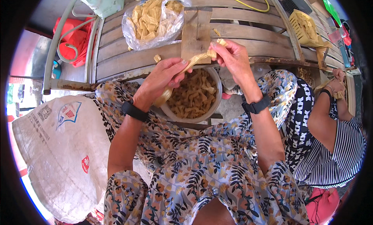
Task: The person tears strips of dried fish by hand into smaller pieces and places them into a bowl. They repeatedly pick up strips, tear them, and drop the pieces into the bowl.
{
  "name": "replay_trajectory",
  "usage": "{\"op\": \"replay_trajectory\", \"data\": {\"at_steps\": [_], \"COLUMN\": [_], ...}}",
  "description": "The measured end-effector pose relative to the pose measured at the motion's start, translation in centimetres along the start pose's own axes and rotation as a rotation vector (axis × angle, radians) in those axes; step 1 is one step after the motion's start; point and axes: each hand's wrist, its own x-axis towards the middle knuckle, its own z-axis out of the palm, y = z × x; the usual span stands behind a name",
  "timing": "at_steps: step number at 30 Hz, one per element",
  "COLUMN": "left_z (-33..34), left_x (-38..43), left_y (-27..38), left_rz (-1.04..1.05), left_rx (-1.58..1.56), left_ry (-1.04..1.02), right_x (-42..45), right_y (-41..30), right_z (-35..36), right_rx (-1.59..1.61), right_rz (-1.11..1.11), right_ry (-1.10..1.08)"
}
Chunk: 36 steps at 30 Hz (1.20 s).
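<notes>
A pale yellow, ribbon-like strip [195, 60] is stretched between both hands; its exact material I cannot tell. My left hand [166, 74] pinches it between thumb and fingers, and the strip's tail hangs below the palm. At the strip's upper end, my right hand [231, 57] grips a folded, knot-like part. Below the hands stands a round white tub [219, 93] filled with short folded yellow pieces [191, 101]. Behind the strip, a wooden board [196, 32] lies on the slatted bench. A clear plastic bag [172, 28] of paler folded pieces [148, 16] rests left of the board.
The slatted wooden bench [250, 29] has a rusty metal front edge [271, 61]. A yellow plastic basket [297, 29] holds more pieces at the right. A co-worker in a striped top [329, 163] sits close on the right. A large white woven sack [64, 155] stands at the left.
</notes>
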Motion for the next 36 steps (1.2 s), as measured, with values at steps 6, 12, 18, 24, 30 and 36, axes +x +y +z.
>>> {"op": "replay_trajectory", "data": {"at_steps": [6,12,18,24,30,36], "left_z": [-1.0,-3.1,-4.0,-4.1,-3.2,0.6], "left_x": [2.5,8.2,10.6,11.8,7.4,3.4], "left_y": [1.5,3.7,3.0,1.3,0.2,-1.7], "left_rz": [0.273,0.446,0.457,0.621,0.412,0.301], "left_rx": [0.345,0.606,0.646,0.934,0.438,0.205], "left_ry": [0.158,0.292,0.364,0.519,0.429,0.257], "right_x": [2.7,6.6,8.1,9.0,4.3,-2.9], "right_y": [-0.2,-0.2,1.3,4.0,3.2,1.9], "right_z": [-0.1,-0.3,-0.9,-0.7,-1.4,0.1], "right_rx": [-0.034,-0.004,-0.001,-0.371,-0.439,-0.608], "right_rz": [-0.056,-0.165,-0.169,-0.188,-0.137,-0.103], "right_ry": [0.115,0.252,0.3,0.428,0.224,0.023]}}
